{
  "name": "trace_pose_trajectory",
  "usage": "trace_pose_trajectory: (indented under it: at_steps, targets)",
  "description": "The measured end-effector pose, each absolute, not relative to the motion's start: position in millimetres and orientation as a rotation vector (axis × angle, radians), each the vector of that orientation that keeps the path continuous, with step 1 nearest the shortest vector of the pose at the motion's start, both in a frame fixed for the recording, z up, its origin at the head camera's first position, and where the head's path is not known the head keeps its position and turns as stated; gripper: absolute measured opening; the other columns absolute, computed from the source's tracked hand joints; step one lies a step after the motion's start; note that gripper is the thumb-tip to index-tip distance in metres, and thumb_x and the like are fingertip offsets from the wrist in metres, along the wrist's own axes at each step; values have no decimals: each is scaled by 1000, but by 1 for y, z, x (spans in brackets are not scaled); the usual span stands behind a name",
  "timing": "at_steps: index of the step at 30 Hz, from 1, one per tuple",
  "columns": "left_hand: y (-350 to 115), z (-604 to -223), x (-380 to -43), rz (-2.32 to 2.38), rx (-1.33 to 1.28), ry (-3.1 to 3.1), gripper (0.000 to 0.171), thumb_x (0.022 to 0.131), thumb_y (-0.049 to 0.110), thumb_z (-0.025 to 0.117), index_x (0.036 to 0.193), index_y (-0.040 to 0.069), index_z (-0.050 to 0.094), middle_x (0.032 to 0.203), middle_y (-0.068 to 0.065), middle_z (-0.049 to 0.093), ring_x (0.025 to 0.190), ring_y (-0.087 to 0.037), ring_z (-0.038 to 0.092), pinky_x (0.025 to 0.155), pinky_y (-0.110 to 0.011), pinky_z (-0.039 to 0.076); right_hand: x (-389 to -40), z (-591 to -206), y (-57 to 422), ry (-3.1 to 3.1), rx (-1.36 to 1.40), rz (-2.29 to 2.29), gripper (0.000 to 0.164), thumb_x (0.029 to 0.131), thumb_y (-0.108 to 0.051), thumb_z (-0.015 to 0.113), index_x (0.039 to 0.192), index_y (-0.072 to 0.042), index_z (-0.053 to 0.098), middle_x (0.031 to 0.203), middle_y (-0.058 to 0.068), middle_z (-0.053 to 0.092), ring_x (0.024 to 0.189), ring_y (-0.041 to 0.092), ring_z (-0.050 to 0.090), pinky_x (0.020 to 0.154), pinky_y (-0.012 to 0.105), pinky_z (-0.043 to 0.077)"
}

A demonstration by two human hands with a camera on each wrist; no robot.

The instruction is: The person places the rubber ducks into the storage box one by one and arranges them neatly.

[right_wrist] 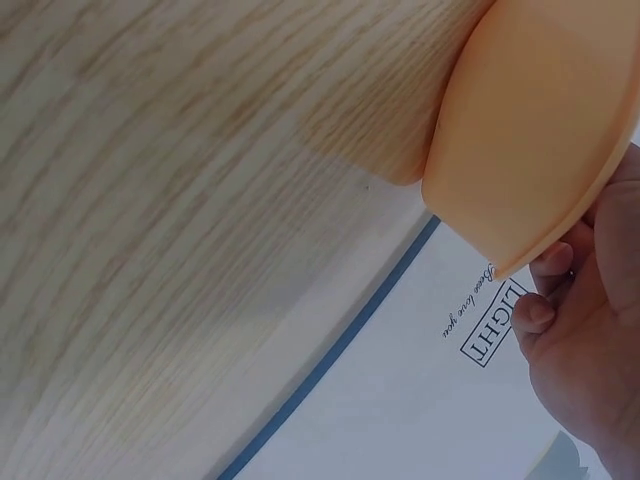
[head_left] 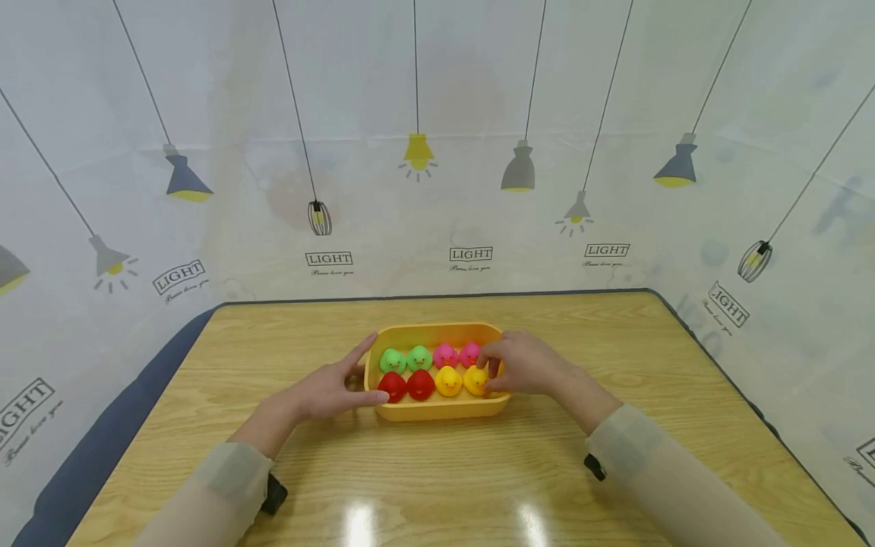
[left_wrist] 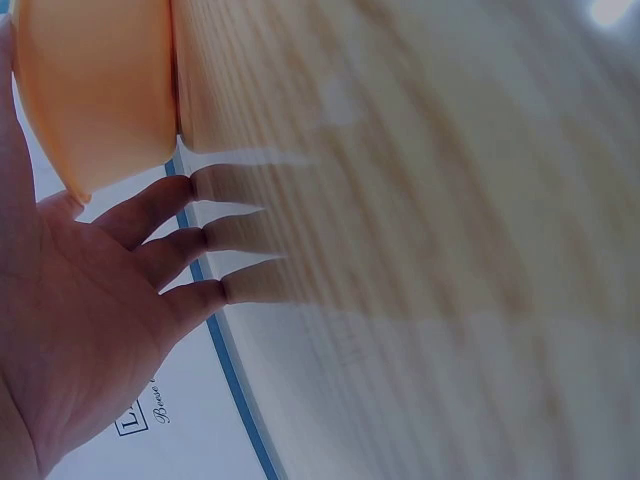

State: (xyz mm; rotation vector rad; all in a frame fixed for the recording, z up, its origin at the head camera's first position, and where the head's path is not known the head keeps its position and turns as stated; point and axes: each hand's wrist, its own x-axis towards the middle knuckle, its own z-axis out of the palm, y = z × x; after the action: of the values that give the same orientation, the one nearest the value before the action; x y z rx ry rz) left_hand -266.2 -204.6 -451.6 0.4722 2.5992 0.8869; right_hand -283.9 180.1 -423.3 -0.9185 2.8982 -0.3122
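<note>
A yellow-orange plastic tray [head_left: 437, 412] holds rubber ducks in two rows. At the back are green ducks [head_left: 419, 358] and pink ducks [head_left: 446, 355]. The front row has red ducks [head_left: 420, 385], a yellow duck [head_left: 448, 381] and, at its right end, another yellow duck [head_left: 475, 381]. My right hand [head_left: 525, 365] reaches over the tray's right end and pinches that last duck between thumb and fingertips. At the left end, my left hand [head_left: 325, 389] spreads thumb and index finger along the rim. Its other fingers [left_wrist: 165, 205] extend down to the tabletop.
The tray stands on a wood-grain table [head_left: 437, 471]. Behind and beside it hangs a pale curtain [head_left: 383, 220] printed with lamps. Both wrists carry a dark device [head_left: 274, 495] under the sleeves.
</note>
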Motion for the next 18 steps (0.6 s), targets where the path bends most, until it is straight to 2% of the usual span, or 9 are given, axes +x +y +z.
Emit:
trace_pose_trajectory:
  at_steps: [5, 10, 14, 18]
  targets:
    - [-205, -452, -267, 887, 470, 2601, 115, 92, 75, 75, 175, 49, 0, 163, -15, 59, 149, -48, 54, 123, -72, 40, -283, -422, 179, 2893, -910, -324, 24, 90, -34, 93, 105, -22, 79, 85, -17, 70, 84, 10, 53, 81, 33, 48]
    - [-204, -453, -266, 891, 476, 2596, 115, 90, 80, 73, 174, 52, -1, 162, -17, 60, 149, -50, 53, 122, -74, 39, -281, -421, 179, 2898, -919, -324, 26, 89, -35, 93, 105, -21, 79, 85, -16, 72, 84, 10, 54, 83, 34, 49]
    - [-204, -451, -266, 859, 510, 2614, 117, 90, 83, 69, 175, 49, -3, 160, -19, 61, 147, -52, 54, 119, -76, 41, -283, -422, 179, 2903, -918, -318, 26, 89, -38, 93, 104, -21, 79, 85, -15, 72, 84, 10, 54, 82, 34, 49]
    - [-204, -452, -267, 884, 479, 2599, 116, 90, 81, 72, 175, 51, 0, 162, -17, 60, 149, -50, 52, 123, -74, 38, -285, -424, 179, 2907, -903, -310, 27, 90, -40, 93, 104, -22, 79, 84, -16, 69, 84, 11, 53, 80, 33, 48]
